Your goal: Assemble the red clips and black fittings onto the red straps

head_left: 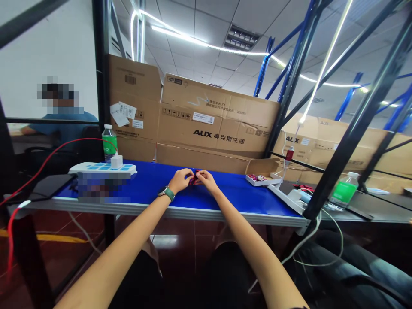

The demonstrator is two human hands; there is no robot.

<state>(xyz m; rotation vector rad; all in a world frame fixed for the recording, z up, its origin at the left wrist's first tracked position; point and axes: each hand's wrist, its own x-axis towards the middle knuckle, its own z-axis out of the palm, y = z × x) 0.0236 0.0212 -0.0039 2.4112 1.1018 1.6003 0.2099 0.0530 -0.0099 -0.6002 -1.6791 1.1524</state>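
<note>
Over the blue tabletop (152, 182), at twelve o'clock, left hand (180, 181) and right hand (207, 180) nearly close their fingertips on a small red piece (192, 182); light, steady opposing pinches suit it, well clear of the open box (257, 183) at one o'clock.

Bright LED strips, stretched edges

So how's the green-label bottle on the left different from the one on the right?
The left bottle stands behind a power strip, but the right bottle stands on the dark tabletop, past the slanting rack post. The left bottle looks smaller in the picture; the right bottle looks bigger. Both have white caps and green labels.
</note>
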